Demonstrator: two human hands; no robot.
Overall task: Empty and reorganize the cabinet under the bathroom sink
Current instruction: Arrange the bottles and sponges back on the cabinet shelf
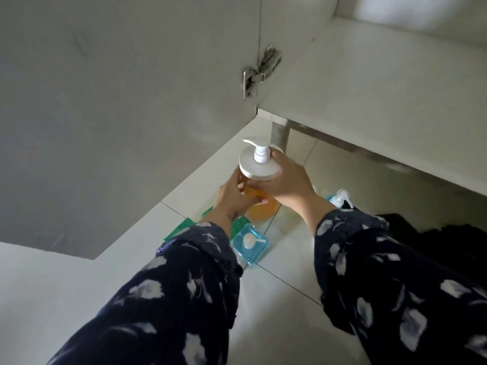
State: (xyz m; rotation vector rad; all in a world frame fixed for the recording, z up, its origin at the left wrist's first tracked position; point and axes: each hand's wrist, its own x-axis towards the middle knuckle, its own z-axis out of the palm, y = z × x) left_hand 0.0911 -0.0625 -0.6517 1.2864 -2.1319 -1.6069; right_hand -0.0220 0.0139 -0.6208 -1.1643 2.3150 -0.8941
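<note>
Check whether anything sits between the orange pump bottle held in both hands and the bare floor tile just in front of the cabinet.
Both the left hand and right hand grip the orange pump bottle. Directly below and toward the person lie a blue square bottle and green packets on the floor; they crowd the near landing spot. Tile to the right looks free.

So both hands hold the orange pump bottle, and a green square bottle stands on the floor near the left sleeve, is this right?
Not quite: the square bottle is blue, not green, as the head view shows. The rest holds: both the left hand and the right hand hold the orange pump bottle, and the square one stands on the floor near the left sleeve.
</note>
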